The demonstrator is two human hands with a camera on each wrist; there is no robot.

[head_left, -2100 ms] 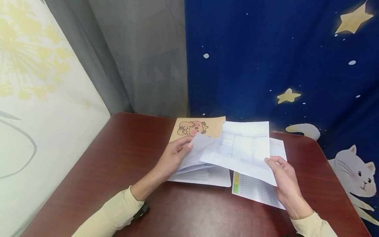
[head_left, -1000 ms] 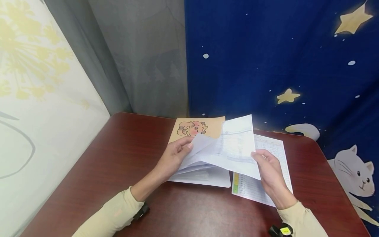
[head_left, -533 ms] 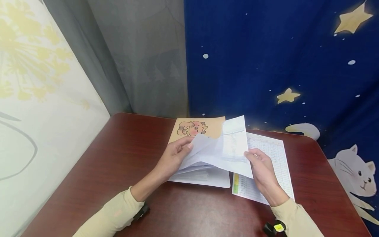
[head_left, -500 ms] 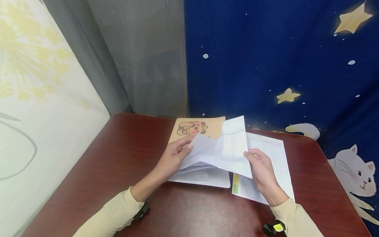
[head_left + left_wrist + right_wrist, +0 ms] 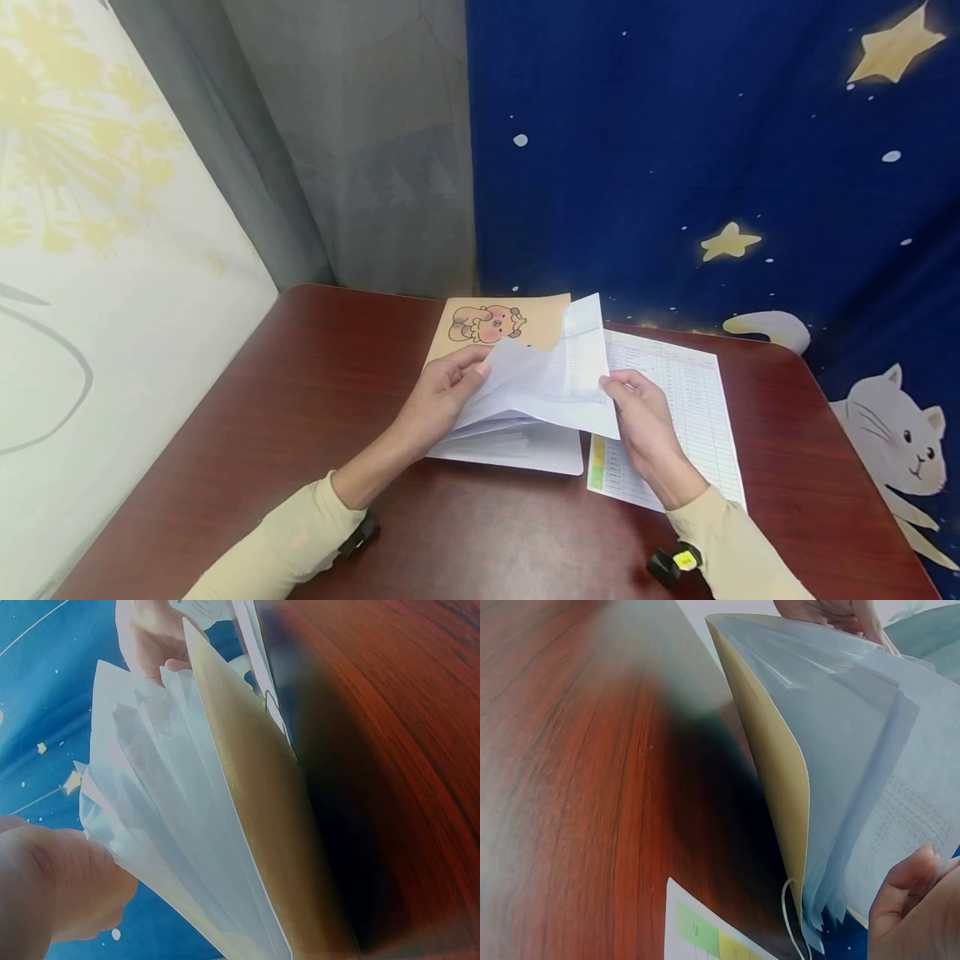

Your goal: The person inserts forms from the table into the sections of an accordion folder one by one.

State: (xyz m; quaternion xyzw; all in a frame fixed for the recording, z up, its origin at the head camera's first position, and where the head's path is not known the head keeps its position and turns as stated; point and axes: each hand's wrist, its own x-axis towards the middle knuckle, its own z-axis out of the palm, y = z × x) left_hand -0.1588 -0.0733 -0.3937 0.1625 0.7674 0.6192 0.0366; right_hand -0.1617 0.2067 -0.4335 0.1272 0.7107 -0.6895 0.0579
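An expanding file folder [image 5: 468,315] with a tan cartoon-bear cover lies spread on the table, its clear pockets [image 5: 180,787] fanned apart. My left hand [image 5: 442,390] pinches the upper pocket edge between thumb and fingers and lifts it. A printed sheet of paper [image 5: 581,362] is between my right thumb and fingers; my right hand [image 5: 647,412] holds it by its right edge. The sheet's left part lies inside the folder, under the lifted layer, and is partly hidden. In the right wrist view, the folder's tan lower cover [image 5: 772,742] bends up off the table.
A second printed sheet [image 5: 697,408] with yellow and green cells lies flat on the table, right of the folder and partly beneath my right hand. An elastic cord [image 5: 786,907] loops from the folder's edge. A blue curtain [image 5: 637,167] hangs behind the brown table [image 5: 480,533].
My right hand has moved left, carrying the printed sheet further into the folder. More of the sheet on the table now shows. My left hand has stayed in place.
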